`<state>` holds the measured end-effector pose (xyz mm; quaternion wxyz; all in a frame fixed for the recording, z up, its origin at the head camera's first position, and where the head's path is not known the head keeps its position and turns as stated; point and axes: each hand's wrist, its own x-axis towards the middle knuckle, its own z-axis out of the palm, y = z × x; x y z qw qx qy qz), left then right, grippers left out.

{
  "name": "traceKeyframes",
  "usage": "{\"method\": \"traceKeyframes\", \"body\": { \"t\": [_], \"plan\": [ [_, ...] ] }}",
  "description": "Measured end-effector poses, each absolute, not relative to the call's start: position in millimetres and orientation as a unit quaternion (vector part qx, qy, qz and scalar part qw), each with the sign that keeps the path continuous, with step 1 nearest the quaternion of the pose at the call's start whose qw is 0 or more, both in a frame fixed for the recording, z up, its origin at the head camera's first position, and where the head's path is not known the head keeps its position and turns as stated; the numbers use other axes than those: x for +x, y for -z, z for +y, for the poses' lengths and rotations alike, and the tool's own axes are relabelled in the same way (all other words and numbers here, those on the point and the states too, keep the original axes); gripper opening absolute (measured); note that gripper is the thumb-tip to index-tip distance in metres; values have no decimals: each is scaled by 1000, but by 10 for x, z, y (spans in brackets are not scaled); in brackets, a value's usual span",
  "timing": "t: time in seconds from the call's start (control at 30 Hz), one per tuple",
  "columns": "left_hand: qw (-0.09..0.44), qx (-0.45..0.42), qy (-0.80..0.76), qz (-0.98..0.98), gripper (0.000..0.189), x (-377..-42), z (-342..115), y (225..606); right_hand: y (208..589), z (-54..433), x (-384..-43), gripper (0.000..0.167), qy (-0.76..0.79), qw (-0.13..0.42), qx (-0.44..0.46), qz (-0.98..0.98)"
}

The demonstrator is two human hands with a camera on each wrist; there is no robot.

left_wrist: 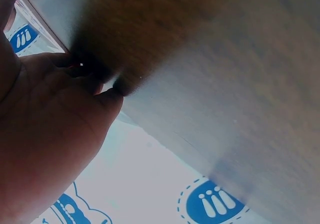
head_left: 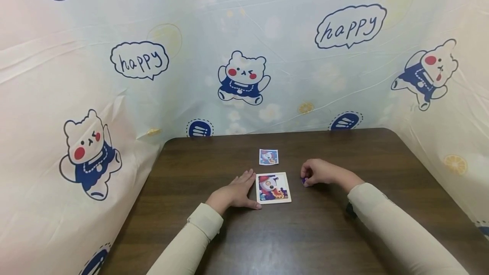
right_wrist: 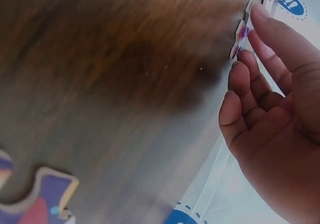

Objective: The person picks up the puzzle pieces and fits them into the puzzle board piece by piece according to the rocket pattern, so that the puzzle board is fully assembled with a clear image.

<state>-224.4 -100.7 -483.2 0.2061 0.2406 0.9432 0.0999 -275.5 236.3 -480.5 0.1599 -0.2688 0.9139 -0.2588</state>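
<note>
A small square jigsaw puzzle [head_left: 269, 186] in a white-edged tray lies on the table, showing a cartoon picture with a gap in its right side. My left hand [head_left: 238, 190] rests at the tray's left side, fingers extended, thumb near its lower left corner. To the right of the tray, my right hand [head_left: 318, 172] pinches a purple jigsaw piece [head_left: 304, 180] between thumb and fingertips, close above the tabletop. The right wrist view shows that piece [right_wrist: 241, 36] edge-on. Dark blur hides the left fingertips in the left wrist view.
A small picture card [head_left: 268, 157] with a similar picture lies behind the tray. Jigsaw pieces [right_wrist: 45, 199] show at the lower left of the right wrist view. The brown wooden table [head_left: 244, 237] meets a patterned cloth curtain [head_left: 183, 92] at the back and sides.
</note>
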Motion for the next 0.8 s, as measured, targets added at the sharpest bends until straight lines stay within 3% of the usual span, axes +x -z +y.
{"method": "traceKeyframes", "body": {
  "t": [0.8],
  "plan": [
    [209,237,-98,944,114,-2239,-1001,4820,4815,2301,-2728,24,273,179,-246,913]
  ]
}}
